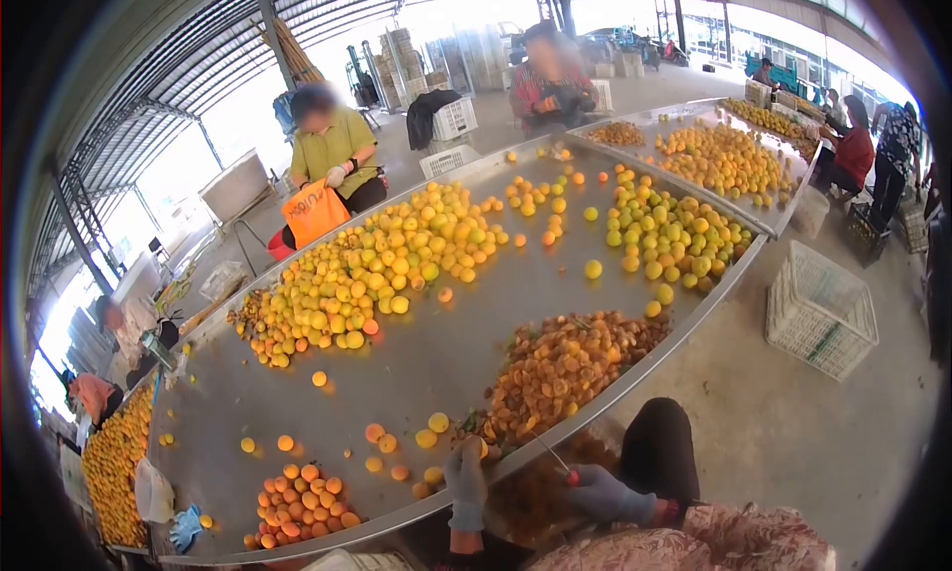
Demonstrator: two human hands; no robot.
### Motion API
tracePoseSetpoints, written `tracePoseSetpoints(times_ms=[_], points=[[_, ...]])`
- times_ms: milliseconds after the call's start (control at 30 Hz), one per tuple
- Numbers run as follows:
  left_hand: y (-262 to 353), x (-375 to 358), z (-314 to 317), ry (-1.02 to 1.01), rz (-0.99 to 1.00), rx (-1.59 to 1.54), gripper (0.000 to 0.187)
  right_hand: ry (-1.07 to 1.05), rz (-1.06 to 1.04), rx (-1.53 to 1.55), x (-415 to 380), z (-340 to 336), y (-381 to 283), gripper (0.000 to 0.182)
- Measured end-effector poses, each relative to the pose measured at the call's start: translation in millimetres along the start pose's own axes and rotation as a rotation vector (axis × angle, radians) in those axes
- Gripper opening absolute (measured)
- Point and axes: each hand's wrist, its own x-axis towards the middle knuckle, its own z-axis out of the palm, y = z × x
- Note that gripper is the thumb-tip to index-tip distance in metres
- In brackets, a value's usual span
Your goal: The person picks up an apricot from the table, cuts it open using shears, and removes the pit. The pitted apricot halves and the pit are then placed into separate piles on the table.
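My left hand [465,484], in a grey glove, is closed at the near edge of the metal table [416,358]. An apricot [483,450] shows at its fingertips, mostly covered by the glove. My right hand [607,494], also gloved in grey, is wrapped around a red-handled tool [572,477] with a thin metal shaft pointing up and left. Just beyond both hands lies a heap of brownish-orange fruit pieces [560,378]. Several loose yellow and orange apricots [426,438] sit left of my left hand, and a pile of orange apricots [302,507] lies farther left.
A large yellow apricot pile [377,264] and a greener pile [674,229] cover parts of the table. White crates [821,308] stand on the floor at right. Across the table, one person holds an orange bag [314,212]; another person [550,85] sits beyond. A blue glove [185,527] lies at left.
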Motion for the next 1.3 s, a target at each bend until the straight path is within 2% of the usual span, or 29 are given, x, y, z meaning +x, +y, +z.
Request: tracePoseSetpoints(times_ms=[233,300,367,467,567,667,733,833,967,1133,1300], points=[[-17,2,-9,-0.053,-0.057,-0.035,0.036,0.089,0.033,0.235,9,6,-4,0.015],[-15,4,-9,-0.092,-0.177,-0.256,0.036,0.077,-0.032,0.17,13,2,-1,0.017],[-11,4,-9,-0.11,-0.161,-0.245,0.036,0.061,-0.08,0.115,17,1,4,0.018],[-7,0,-12,-0.121,-0.133,-0.196,0.036,0.054,-0.022,0.155,19,4,8,0.02],[-8,1,-9,-0.125,-0.082,-0.175,0.035,0.129,-0.032,0.021,25,-2,14,0.018],[-13,1,-10,-0.116,-0.081,-0.183,0.032,0.123,0.023,-0.02,23,1,-2,0.016],[-21,4,-11,-0.102,-0.109,-0.189,0.031,0.129,0.154,0.07,19,4,-11,0.014],[-25,4,-13,-0.072,-0.059,-0.118,0.03,0.139,0.221,0.065,15,8,-20,0.017],[-8,3,-10,-0.103,-0.071,-0.185,0.031,0.124,0.241,-0.018,18,9,-23,0.019],[-10,2,-12,-0.138,-0.049,-0.189,0.032,0.111,0.141,0.127,28,10,-8,0.019],[-3,1,-9,-0.114,-0.088,-0.259,0.035,0.166,0.155,0.138,33,7,-5,0.023]])
